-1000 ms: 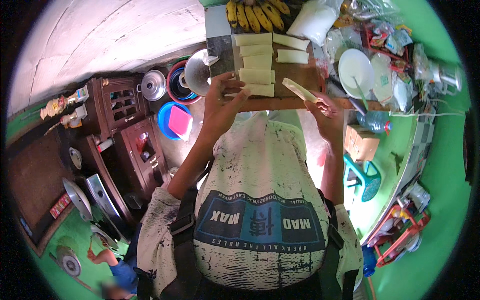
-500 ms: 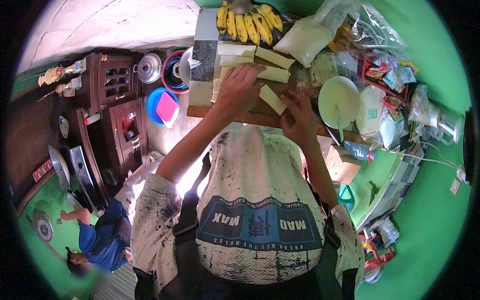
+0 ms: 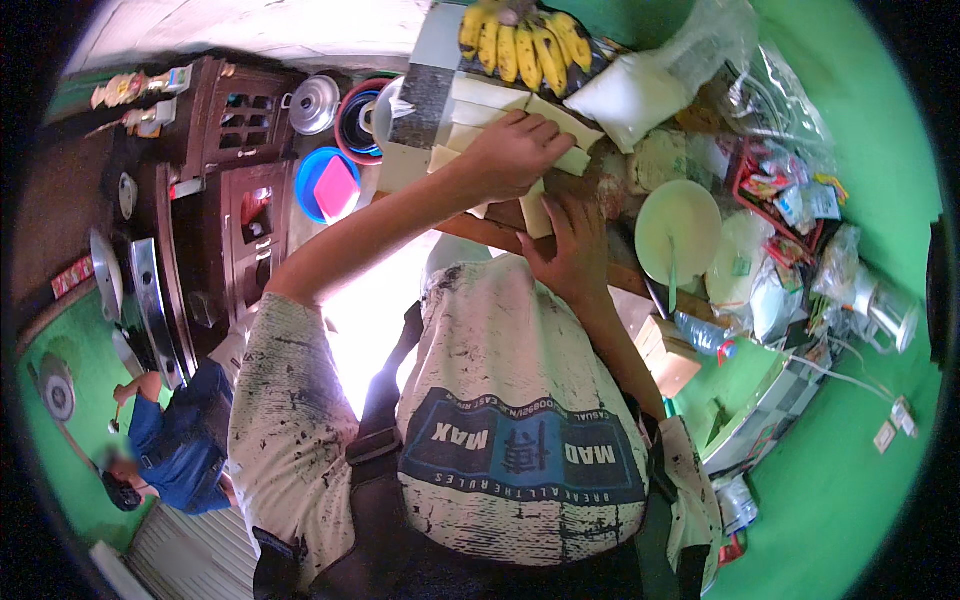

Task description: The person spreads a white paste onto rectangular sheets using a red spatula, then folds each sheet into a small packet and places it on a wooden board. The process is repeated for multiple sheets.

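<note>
Several pale yellow flat strips (image 3: pixel 480 100) lie in rows on a wooden board (image 3: pixel 500 235) at the top centre. My left hand (image 3: pixel 515 150) reaches in from the left and lies over the strips, its fingers curled onto the right-hand ones. Just below it, my right hand (image 3: pixel 575 250) rests on the board with its fingertips pinching one upright strip (image 3: pixel 537 212). A bunch of yellow bananas (image 3: pixel 520 45) sits right behind the strips.
A white filled bag (image 3: pixel 630 95), a white plate (image 3: pixel 680 230) with a green spoon, packets (image 3: pixel 790 200), a bottle (image 3: pixel 705 335) and a cardboard box (image 3: pixel 670 355) crowd the right. Left: blue basin (image 3: pixel 325 185), metal pot (image 3: pixel 312 105), dark cabinet (image 3: pixel 240 190). Another person in blue (image 3: pixel 170 450) crouches lower left.
My left hand has slid right across the rows of strips. My right hand has carried its strip from the board's right side in next to the left hand.
</note>
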The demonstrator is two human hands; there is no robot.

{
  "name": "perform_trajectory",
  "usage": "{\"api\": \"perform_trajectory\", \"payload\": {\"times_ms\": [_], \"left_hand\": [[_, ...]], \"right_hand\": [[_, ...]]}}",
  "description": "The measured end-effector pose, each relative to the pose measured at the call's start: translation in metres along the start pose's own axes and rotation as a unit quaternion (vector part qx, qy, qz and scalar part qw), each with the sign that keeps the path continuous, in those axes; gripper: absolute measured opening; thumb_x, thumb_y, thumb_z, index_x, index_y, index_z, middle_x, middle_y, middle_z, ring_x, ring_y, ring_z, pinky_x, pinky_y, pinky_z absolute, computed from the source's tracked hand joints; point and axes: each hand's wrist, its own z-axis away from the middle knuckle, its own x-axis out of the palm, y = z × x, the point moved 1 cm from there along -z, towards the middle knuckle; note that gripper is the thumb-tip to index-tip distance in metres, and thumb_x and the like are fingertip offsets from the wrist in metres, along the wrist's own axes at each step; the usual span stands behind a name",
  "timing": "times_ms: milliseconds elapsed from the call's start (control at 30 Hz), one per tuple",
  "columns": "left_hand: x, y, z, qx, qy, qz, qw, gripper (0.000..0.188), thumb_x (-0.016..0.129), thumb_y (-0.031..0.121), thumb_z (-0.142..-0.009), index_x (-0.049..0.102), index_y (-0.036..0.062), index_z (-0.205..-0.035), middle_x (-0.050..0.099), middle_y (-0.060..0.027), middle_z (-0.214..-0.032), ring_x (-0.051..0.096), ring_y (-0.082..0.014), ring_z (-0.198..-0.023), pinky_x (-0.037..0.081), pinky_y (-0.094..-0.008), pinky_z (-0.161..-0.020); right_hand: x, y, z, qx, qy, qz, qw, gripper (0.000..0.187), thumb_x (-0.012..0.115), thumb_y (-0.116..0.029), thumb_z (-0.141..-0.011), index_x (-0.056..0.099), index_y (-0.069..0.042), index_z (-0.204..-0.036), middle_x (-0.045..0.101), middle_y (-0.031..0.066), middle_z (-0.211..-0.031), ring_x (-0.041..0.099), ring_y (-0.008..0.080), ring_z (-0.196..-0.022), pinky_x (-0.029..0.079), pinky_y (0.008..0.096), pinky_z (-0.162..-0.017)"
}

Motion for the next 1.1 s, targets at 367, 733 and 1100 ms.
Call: {"api": "perform_trajectory", "payload": {"times_ms": [367, 733, 1100], "left_hand": [[-0.009, 0.001, -0.010, 0.012, -0.031, -0.047, 0.998, 0.054, 0.076, 0.017, -0.066, 0.058, 0.0094, -0.116, 0.065, -0.0078, -0.101, 0.064, -0.0255, -0.099, 0.048, -0.0374, -0.084], [-0.034, 0.019, 0.022, -0.342, 0.164, 0.690, 0.617, 0.050, 0.058, 0.041, -0.098, 0.057, 0.0039, -0.132, 0.063, -0.0139, -0.131, 0.058, -0.0276, -0.124, 0.041, -0.0375, -0.102], [-0.070, 0.069, 0.068, -0.235, 0.235, 0.928, 0.166, 0.111, 0.015, 0.086, -0.089, 0.030, -0.0050, -0.151, 0.035, -0.0239, -0.156, 0.038, -0.0342, -0.141, 0.022, -0.0470, -0.121]], "right_hand": [[-0.001, 0.006, -0.009, 0.036, 0.004, -0.009, 0.999, 0.049, 0.065, -0.001, -0.077, 0.061, -0.006, -0.126, 0.057, 0.0192, -0.118, 0.055, 0.0399, -0.111, 0.044, 0.0499, -0.098], [-0.008, 0.007, -0.023, 0.004, 0.053, -0.005, 0.999, 0.042, 0.070, 0.001, -0.079, 0.062, -0.005, -0.120, 0.057, 0.0174, -0.119, 0.055, 0.0367, -0.114, 0.045, 0.0477, -0.097], [-0.010, -0.082, -0.069, -0.165, -0.080, 0.044, 0.982, 0.089, 0.045, -0.072, -0.090, 0.037, -0.010, -0.153, 0.029, 0.0213, -0.159, 0.024, 0.0464, -0.145, 0.021, 0.0664, -0.110]]}}
